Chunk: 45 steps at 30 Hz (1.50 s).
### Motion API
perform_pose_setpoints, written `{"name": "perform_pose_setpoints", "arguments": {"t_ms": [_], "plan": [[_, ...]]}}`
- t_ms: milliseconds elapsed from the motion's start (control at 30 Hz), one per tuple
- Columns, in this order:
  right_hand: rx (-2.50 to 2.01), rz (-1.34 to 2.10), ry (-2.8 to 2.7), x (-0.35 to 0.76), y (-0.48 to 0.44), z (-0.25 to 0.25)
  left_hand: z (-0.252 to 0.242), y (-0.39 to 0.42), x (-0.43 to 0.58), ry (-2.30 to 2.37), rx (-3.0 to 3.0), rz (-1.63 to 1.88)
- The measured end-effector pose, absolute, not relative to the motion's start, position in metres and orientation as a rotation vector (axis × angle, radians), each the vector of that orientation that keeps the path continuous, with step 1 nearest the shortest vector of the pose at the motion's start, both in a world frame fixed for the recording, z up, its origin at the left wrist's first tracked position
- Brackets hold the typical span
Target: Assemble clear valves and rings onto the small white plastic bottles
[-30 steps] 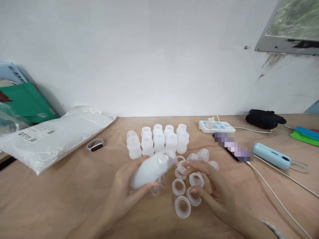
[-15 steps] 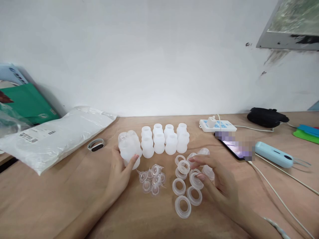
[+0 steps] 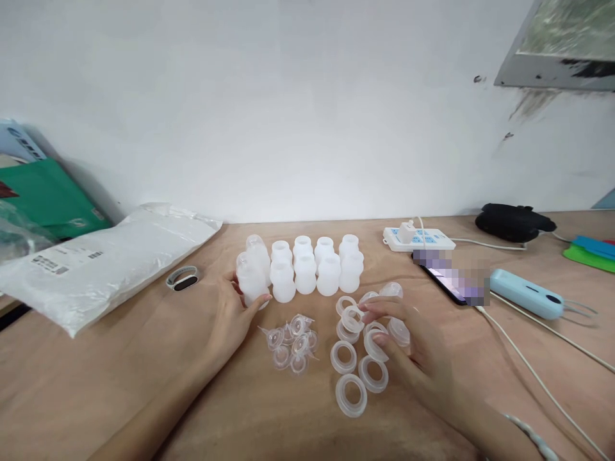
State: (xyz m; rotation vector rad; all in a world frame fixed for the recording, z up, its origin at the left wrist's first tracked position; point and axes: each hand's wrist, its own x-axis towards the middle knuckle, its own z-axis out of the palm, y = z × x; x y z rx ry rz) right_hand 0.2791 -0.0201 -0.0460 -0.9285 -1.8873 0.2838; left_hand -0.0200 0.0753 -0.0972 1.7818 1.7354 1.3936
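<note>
My left hand (image 3: 235, 310) wraps round a small frosted white bottle (image 3: 253, 285) with a domed clear top, at the left end of the bottle group. Behind it another dome-topped bottle (image 3: 258, 251) is partly hidden. Several open-necked white bottles (image 3: 305, 272) stand upright in two rows alongside. Over a loose group of clear plastic rings (image 3: 351, 395), my right hand (image 3: 410, 342) hovers with thumb and fingers apart; whether a fingertip touches a ring I cannot tell. Clear nipple-like pieces with thin stems (image 3: 298, 346) lie heaped between my hands.
A white plastic parcel (image 3: 110, 262) and a wristband (image 3: 182, 279) lie to the left, near green and blue packages (image 3: 48, 198). On the right are a power strip (image 3: 419, 239), a phone (image 3: 444, 278), a light-blue device (image 3: 526, 294), cables and a black pouch (image 3: 514, 221).
My left hand has moved the dome-topped bottle slightly up and back, beside the bottle rows, and it now stands more apart from the one behind. My right hand has hardly moved.
</note>
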Motion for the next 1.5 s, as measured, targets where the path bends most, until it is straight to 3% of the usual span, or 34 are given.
{"name": "perform_pose_setpoints", "arguments": {"t_ms": [233,433,600,733,900,1100,1300,1500], "plan": [[-0.977,0.221,-1.888,0.278,-0.019,-0.049,-0.099,0.077,-0.022,1.724,1.794,1.401],[-1.004,-0.280,-2.107,0.276,-0.003,-0.064,-0.081,0.058,-0.022,1.626,1.951,1.598],[-1.095,-0.566,-2.409,0.276,0.004,-0.080,-0.066,0.038,-0.007,1.057,2.686,1.092],[-1.093,-0.578,-2.462,0.277,0.005,-0.085,-0.072,0.034,0.005,0.925,2.894,0.760],[-1.090,-0.292,-2.327,0.276,0.000,-0.075,-0.074,0.034,0.007,0.968,2.865,0.843],[-1.047,0.457,-1.978,0.273,-0.012,-0.059,-0.053,0.021,0.011,0.863,2.669,1.187],[-0.995,1.110,-1.614,0.255,-0.023,-0.056,-0.043,0.002,0.025,0.721,2.473,1.289],[-0.799,1.225,-1.483,0.237,-0.033,-0.061,-0.053,-0.011,0.036,0.731,2.472,1.396]]}}
